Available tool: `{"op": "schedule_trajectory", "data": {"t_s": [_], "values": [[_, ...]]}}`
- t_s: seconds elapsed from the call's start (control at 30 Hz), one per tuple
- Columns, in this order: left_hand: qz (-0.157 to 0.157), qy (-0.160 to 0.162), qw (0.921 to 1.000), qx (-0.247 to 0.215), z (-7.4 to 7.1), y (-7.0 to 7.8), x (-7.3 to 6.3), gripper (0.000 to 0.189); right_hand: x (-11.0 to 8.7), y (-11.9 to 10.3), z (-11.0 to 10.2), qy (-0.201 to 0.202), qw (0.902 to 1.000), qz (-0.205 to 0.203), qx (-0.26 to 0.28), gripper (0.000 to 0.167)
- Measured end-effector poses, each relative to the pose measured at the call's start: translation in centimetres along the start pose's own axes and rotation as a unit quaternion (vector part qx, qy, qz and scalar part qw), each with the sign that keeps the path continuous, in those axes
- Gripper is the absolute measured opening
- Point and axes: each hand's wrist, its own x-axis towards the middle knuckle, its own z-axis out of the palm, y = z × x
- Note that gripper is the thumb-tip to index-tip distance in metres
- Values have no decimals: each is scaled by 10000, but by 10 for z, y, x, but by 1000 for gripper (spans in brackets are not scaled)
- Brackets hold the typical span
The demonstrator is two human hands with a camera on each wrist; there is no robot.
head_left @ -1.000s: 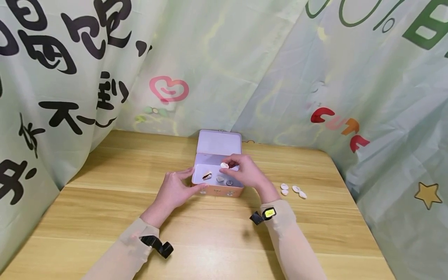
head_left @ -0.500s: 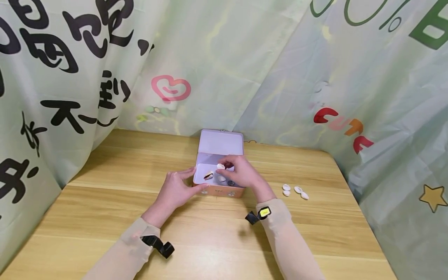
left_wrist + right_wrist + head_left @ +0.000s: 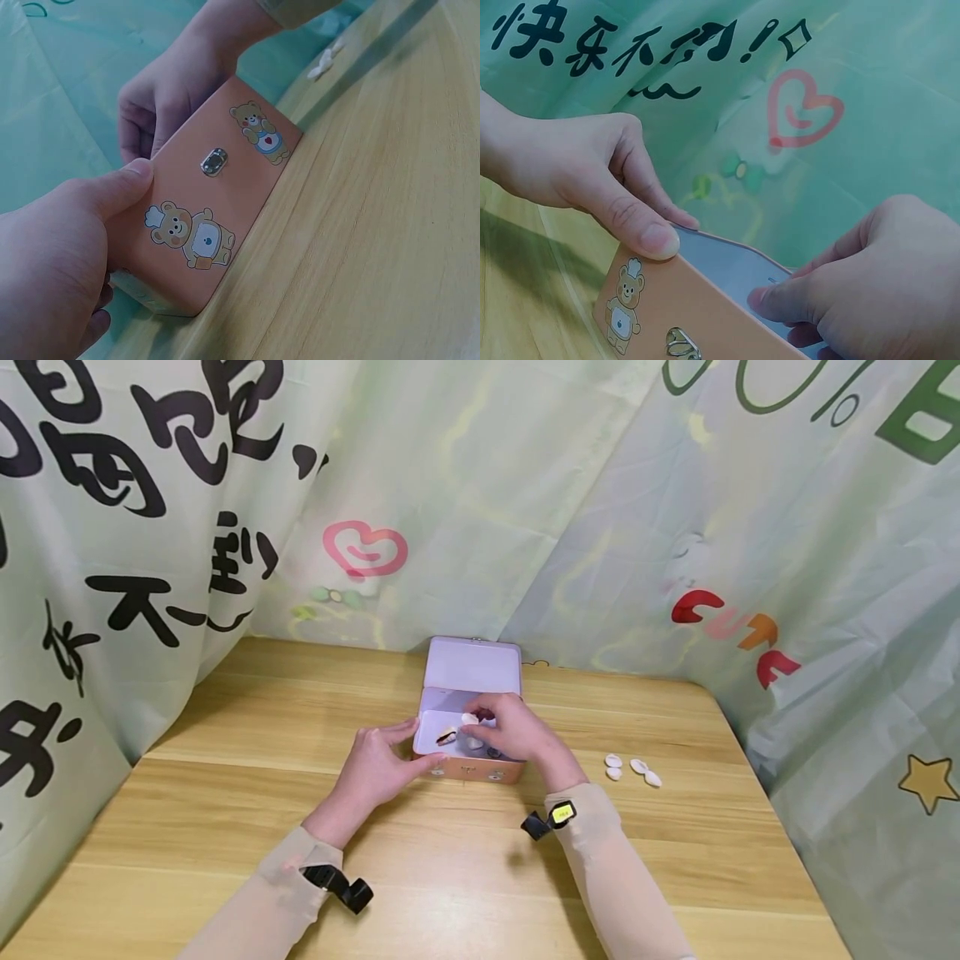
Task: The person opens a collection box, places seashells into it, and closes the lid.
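An orange tin box [image 3: 467, 770] with printed bears stands on the table, its lavender lid [image 3: 472, 665] raised at the back. My left hand [image 3: 377, 766] holds the box's front left corner, thumb on the front rim and fingers along the side. Inside the box my right hand [image 3: 517, 728] pinches a white seashell [image 3: 469, 719] between thumb and fingers. Below it on the box floor lie a brown-and-cream shell [image 3: 446, 737], a pale shell [image 3: 474, 743] and a dark round piece [image 3: 493, 752], partly covered by the right hand. In the right wrist view, the box wall hides the right fingertips.
To the right of the box, several white shells [image 3: 613, 762] lie on the wooden table [image 3: 450, 877] in two small groups. A printed curtain [image 3: 465, 527] hangs behind the table and along both sides.
My right hand has moved slightly left and lower in the box with the white seashell. The left hand keeps its hold on the corner.
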Motion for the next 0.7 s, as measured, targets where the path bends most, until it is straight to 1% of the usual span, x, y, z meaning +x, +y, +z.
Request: {"op": "schedule_trajectory", "data": {"t_s": [0.2,0.3,0.5,0.7], "values": [[70,28,10000,-21,1,-1,0,81,-1,-1,-2,-72,9999,31,-76,28],[62,14,10000,-47,2,0,0,82,-6,-2,-6,8,9999,90,-47,31],[63,37,9999,-77,2,1,0,83,-18,-3,-16,382,9990,238,75,30],[93,73,9999,-78,2,1,0,83,-35,-2,-27,881,9959,121,192,26]]}}
